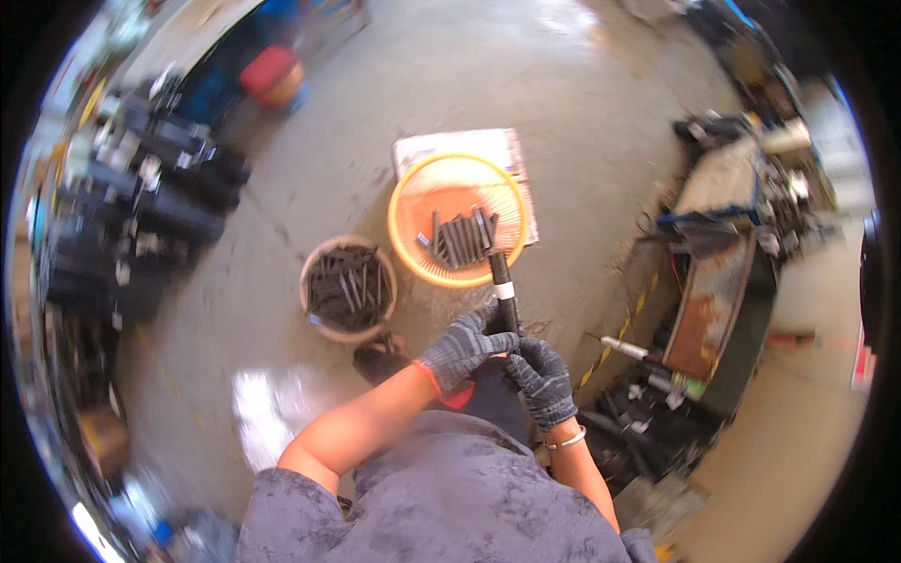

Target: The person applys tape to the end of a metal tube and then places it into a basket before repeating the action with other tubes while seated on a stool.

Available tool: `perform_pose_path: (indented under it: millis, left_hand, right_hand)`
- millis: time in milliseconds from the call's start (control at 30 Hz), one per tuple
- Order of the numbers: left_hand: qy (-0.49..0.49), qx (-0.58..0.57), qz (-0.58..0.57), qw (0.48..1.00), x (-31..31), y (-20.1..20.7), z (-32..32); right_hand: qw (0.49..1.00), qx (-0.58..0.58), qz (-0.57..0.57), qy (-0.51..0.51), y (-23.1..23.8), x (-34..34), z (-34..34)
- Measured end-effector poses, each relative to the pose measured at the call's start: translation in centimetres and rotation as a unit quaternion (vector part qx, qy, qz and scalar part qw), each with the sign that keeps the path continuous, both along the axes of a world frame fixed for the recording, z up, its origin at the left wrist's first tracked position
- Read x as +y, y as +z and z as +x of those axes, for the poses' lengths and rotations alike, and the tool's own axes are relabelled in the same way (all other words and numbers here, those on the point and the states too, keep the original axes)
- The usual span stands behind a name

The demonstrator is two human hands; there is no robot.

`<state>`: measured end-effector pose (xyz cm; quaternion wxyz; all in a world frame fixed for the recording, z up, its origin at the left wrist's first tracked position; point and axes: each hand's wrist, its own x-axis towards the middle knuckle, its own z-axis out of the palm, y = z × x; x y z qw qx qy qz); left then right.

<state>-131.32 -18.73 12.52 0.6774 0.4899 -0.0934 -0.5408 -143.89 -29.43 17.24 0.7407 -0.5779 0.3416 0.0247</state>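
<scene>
Two gloved hands grip one dark rod above two containers of metal pieces.

From the left: a round brown tub (348,287) of dark rods stands on the concrete floor (582,141), then an orange basin (457,218) of similar pieces set on a pale flat sheet (450,144). The left hand (462,347) and right hand (542,379), fingers closed, both clasp a black rod with a white band (503,289), its tip touching the basin's near rim.

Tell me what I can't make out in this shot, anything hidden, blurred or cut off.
Head view:
- Lower end of the black rod: hidden inside the gloved left hand and right hand.
- Rods in the brown bucket: too small and dark to count.
- Shelves at the left rim: blurred and bent by the fisheye.
</scene>
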Motion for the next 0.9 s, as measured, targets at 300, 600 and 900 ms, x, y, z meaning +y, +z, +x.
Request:
perform_pose_path:
  millis: [300, 600, 900]
  left_hand:
    - [0.193, 0.237, 0.165, 0.938, 0.1, -10.4, -7.4]
    - [0.231, 0.273, 0.38, 0.853, 10.6, -22.7, -9.7]
    - [0.155, 0.012, 0.572, 0.805, 25.7, -47.1, -6.8]
  right_hand:
    - [0.972, 0.222, -0.018, 0.067, -11.3, -13.5, -8.6]
    - [0.958, 0.279, 0.012, 0.073, -22.1, -10.6, -5.6]
    - [0.923, 0.322, 0.152, 0.146, -33.7, 0.7, -5.9]
